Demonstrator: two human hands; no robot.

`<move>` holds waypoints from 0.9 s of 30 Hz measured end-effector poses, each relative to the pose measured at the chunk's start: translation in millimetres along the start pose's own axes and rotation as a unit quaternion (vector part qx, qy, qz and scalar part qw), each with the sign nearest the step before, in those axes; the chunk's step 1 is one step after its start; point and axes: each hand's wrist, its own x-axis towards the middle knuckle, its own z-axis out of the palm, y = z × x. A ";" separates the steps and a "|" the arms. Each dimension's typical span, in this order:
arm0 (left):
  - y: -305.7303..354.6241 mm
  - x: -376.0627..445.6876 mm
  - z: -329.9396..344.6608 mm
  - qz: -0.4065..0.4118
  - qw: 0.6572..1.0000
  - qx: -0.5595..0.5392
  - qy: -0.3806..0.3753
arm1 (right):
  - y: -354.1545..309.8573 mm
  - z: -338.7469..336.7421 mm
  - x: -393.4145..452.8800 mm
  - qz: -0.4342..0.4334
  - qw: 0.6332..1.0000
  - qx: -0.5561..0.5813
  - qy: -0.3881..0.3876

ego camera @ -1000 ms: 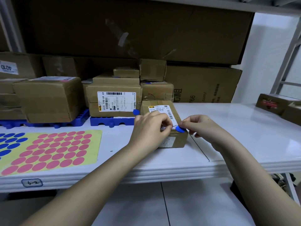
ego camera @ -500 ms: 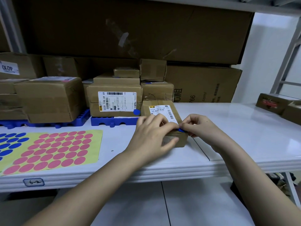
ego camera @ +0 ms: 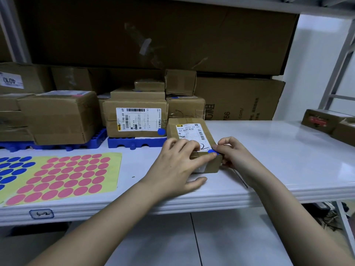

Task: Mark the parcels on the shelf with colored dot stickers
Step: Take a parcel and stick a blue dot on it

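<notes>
- Since half a second ago, the left hand (ego camera: 173, 166) has slid its index finger forward along the near top edge of the small parcel (ego camera: 194, 144), and the blue dot sticker (ego camera: 211, 151), hidden under the fingers before, now shows again.
- Left fingers are stretched out and fairly flat; the index fingertip presses right at the sticker, the thumb rests on the shelf (ego camera: 269, 150) in front of the parcel.
- Right hand (ego camera: 233, 154) has its fingers curled against the parcel's near right corner, fingertips touching the sticker's right side; whether they pinch it or only steady the box cannot be told.
- Sticker sits at the near right corner of the parcel's white label (ego camera: 192, 133), just beside a handwritten mark.
- Behind it, a larger labelled parcel (ego camera: 134, 121) on a blue pallet piece (ego camera: 134, 144) already carries a blue dot (ego camera: 161, 132).
- At the left of the shelf lies the sticker sheet (ego camera: 63, 177), with pink dots on yellow and blue dots beside them.
</notes>
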 end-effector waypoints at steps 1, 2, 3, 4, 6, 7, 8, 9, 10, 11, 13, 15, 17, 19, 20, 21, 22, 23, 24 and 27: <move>-1.6 0.5 -1.4 0.006 1.000 -0.002 -0.002 | 0.6 0.9 -0.1 0.001 1.000 0.013 0.003; -3.1 1.4 -3.0 0.014 1.000 -0.003 -0.002 | 1.3 1.6 0.0 0.000 1.000 0.019 0.007; -4.4 2.3 -4.1 0.021 1.000 -0.004 -0.003 | 2.4 1.8 0.3 -0.004 1.000 0.017 0.011; -5.3 3.1 -5.0 0.027 1.000 -0.005 -0.003 | 3.1 2.2 0.2 -0.009 1.000 0.014 0.014; -5.9 3.2 -5.6 0.025 1.000 -0.017 -0.002 | 4.8 2.4 1.1 -0.017 1.000 0.014 0.021; -6.0 2.6 -6.0 0.018 0.999 -0.031 -0.001 | 5.1 2.4 1.5 -0.018 0.999 0.018 0.024; -6.0 1.8 -6.5 0.007 0.999 -0.049 -0.002 | 4.6 2.5 1.7 -0.017 0.999 0.023 0.027; -5.8 1.3 -7.5 -0.005 0.998 -0.067 -0.003 | 4.4 2.2 1.4 -0.016 0.999 0.025 0.027; -5.2 1.1 -8.3 -0.018 0.997 -0.079 -0.005 | 4.1 2.1 0.8 -0.017 0.999 0.026 0.024; -4.3 1.6 -9.5 -0.030 0.996 -0.084 -0.007 | 4.4 1.7 -0.2 -0.020 0.999 0.022 0.019; -2.4 3.8 -9.0 -0.044 0.996 -0.076 -0.006 | 5.4 1.5 -2.4 -0.021 1.000 0.008 0.010; -0.7 5.2 -6.9 -0.038 0.997 -0.065 -0.010 | 6.6 1.6 -4.1 -0.019 1.000 -0.001 0.008; -0.3 5.0 -4.2 -0.027 0.998 -0.063 -0.014 | 8.3 0.4 -4.0 -0.015 1.000 0.012 0.005; -0.3 5.6 -5.8 -0.040 0.996 -0.080 -0.020 | 9.1 -0.4 -3.0 -0.007 1.000 0.029 0.006; -0.5 6.7 -6.5 -0.054 0.993 -0.098 -0.020 | 8.6 -0.5 -2.6 -0.004 1.000 0.028 0.012; -0.2 7.4 -8.0 -0.074 0.990 -0.122 -0.016 | 8.3 -0.5 -2.4 -0.002 1.000 0.023 0.021; -0.1 8.1 -9.0 -0.104 0.982 -0.155 -0.017 | 8.8 -0.5 -1.4 -0.001 0.999 0.017 0.032; -0.2 8.7 -10.7 -0.141 0.970 -0.196 -0.013 | 9.2 -0.1 -0.8 0.000 0.999 0.015 0.042; -1.7 9.2 -11.3 -0.184 0.954 -0.239 -0.006 | 8.7 0.3 -0.7 -0.001 0.999 0.012 0.050; -9.4 11.5 -13.5 -0.338 0.875 -0.345 0.006 | 7.0 0.6 0.9 0.003 0.998 -0.024 0.058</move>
